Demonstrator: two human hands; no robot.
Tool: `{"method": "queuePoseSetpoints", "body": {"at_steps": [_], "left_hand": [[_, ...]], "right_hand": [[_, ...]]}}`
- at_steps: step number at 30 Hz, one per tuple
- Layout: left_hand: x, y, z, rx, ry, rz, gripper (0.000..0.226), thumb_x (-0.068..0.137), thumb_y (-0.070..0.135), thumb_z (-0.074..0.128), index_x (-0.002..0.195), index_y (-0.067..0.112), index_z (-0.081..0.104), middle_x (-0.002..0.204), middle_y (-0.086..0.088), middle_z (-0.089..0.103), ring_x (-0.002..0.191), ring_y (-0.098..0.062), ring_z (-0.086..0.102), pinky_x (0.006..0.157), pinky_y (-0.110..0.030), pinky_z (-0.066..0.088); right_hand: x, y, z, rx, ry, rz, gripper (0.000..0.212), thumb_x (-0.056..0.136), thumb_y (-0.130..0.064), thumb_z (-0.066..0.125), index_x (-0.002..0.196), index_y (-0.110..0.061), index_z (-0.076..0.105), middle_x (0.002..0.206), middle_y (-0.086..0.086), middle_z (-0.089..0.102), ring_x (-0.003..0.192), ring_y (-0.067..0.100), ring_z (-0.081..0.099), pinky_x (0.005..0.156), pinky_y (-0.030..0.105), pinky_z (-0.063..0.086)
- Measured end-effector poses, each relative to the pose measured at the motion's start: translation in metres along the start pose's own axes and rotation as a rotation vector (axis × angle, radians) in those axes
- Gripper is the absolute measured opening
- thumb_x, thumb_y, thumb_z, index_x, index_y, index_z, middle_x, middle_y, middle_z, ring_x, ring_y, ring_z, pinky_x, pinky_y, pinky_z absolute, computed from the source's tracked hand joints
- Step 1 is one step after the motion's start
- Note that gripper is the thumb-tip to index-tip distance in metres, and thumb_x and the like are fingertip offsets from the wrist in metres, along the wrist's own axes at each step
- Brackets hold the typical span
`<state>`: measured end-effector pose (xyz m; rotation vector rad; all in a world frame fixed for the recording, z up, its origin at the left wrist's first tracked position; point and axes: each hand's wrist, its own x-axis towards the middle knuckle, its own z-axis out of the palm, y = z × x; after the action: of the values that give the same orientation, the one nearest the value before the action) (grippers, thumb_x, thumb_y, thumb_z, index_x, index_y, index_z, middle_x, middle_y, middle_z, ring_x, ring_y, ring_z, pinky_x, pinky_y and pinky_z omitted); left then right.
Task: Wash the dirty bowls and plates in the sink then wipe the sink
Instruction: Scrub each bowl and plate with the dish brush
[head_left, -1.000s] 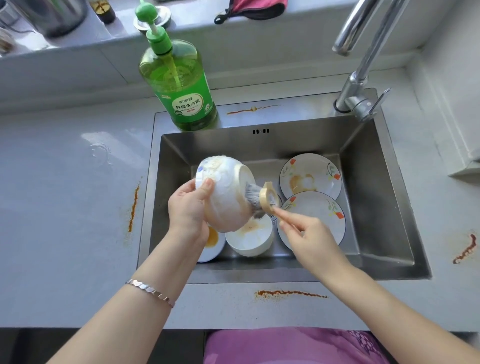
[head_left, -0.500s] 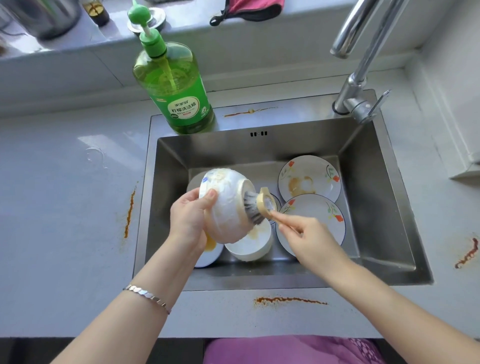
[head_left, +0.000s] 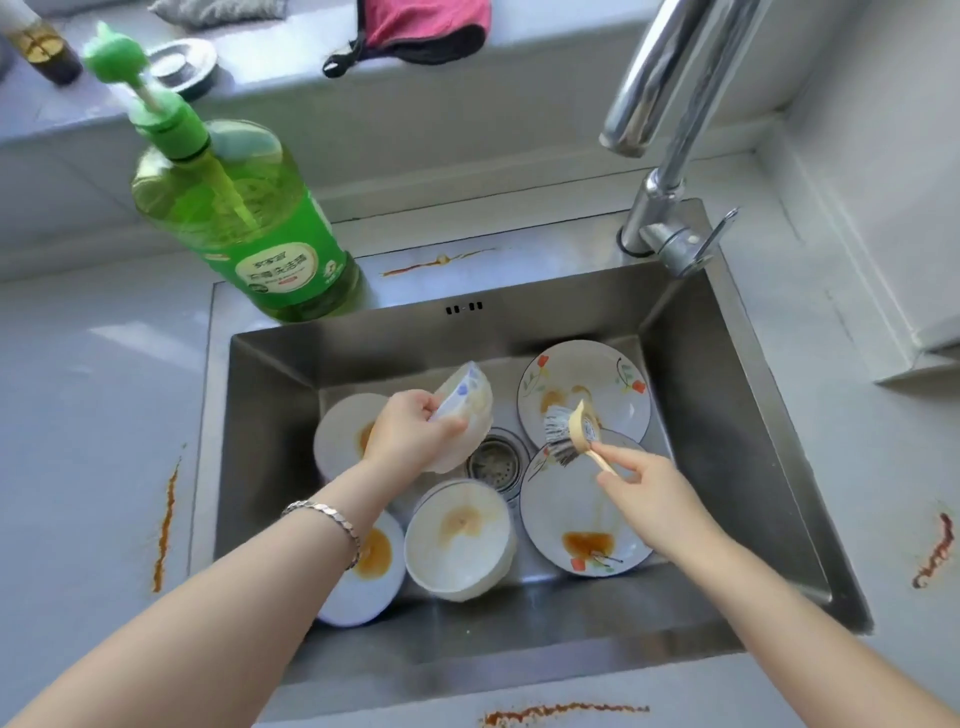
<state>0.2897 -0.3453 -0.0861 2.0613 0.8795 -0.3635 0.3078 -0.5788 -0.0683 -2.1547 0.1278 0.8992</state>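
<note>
My left hand (head_left: 410, 436) grips a white bowl (head_left: 467, 400) low inside the steel sink (head_left: 737, 467), tilted on its side. My right hand (head_left: 649, 493) pinches the wooden handle of a dish brush (head_left: 569, 434), whose bristles hang clear of the bowl, over the plates. A second bowl (head_left: 460, 540) with a brown stain stands upright at the front. Two flowered plates (head_left: 582, 384) (head_left: 587, 519) with sauce lie on the right. Two stained white plates (head_left: 337, 431) (head_left: 363, 577) lie on the left, partly under my left arm.
A green dish-soap pump bottle (head_left: 244, 223) stands at the sink's back left corner. The chrome faucet (head_left: 670, 135) rises at the back right. The drain strainer (head_left: 496, 460) shows in the middle. Orange sauce smears mark the counter (head_left: 78, 415) and the sink rim. A pink cloth (head_left: 426, 26) lies on the ledge.
The bowl went down into the sink with my left hand. The brush came out of the bowl and moved right, over the plates. The view moved closer.
</note>
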Motion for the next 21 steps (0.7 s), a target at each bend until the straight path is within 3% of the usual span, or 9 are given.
{"method": "queuePoseSetpoints", "body": {"at_steps": [2,7,11,15,21], "left_hand": [[0.021,-0.003,0.015,0.132,-0.035,0.045,0.022,0.077,0.027,0.07,0.068,0.014,0.054,0.064,0.002,0.053,0.065,-0.02,0.051,0.056,-0.028,0.036],[0.05,-0.02,0.046,0.422,-0.077,0.144,0.024,0.083,0.028,0.062,0.066,0.021,0.049,0.068,0.006,0.052,0.076,-0.02,0.052,0.051,-0.027,0.03],[0.058,-0.04,0.059,0.473,-0.053,0.146,0.012,0.087,0.029,0.059,0.078,0.022,0.054,0.077,0.004,0.057,0.081,-0.021,0.05,0.065,-0.029,0.034],[0.06,-0.058,0.066,0.473,-0.021,0.177,0.013,0.089,0.028,0.057,0.079,0.02,0.056,0.074,0.003,0.057,0.076,-0.021,0.051,0.061,-0.029,0.033],[0.074,-0.071,0.077,0.38,-0.085,0.136,0.013,0.085,0.026,0.063,0.076,0.019,0.058,0.08,-0.001,0.066,0.082,-0.024,0.058,0.061,-0.03,0.037]], "right_hand": [[0.008,0.0,0.0,0.021,0.013,0.012,0.039,0.094,-0.012,0.047,0.13,-0.027,0.053,0.048,-0.016,0.037,0.038,0.002,0.04,0.038,0.011,0.028],[0.029,0.004,0.01,0.055,0.022,0.05,0.042,0.092,-0.009,0.047,0.129,-0.028,0.054,0.039,-0.015,0.04,0.036,0.002,0.042,0.038,0.012,0.028],[0.039,0.01,0.023,0.091,0.041,0.081,0.041,0.091,-0.01,0.048,0.126,-0.03,0.057,0.052,-0.014,0.042,0.041,0.004,0.042,0.04,0.01,0.031],[0.037,0.015,0.036,0.126,-0.002,0.127,0.041,0.092,-0.013,0.046,0.125,-0.035,0.054,0.058,-0.006,0.047,0.052,0.01,0.042,0.036,0.011,0.033],[0.033,0.015,0.05,0.122,-0.002,0.13,0.04,0.091,-0.012,0.049,0.125,-0.032,0.056,0.048,-0.015,0.043,0.046,0.004,0.042,0.049,0.014,0.032]]}}
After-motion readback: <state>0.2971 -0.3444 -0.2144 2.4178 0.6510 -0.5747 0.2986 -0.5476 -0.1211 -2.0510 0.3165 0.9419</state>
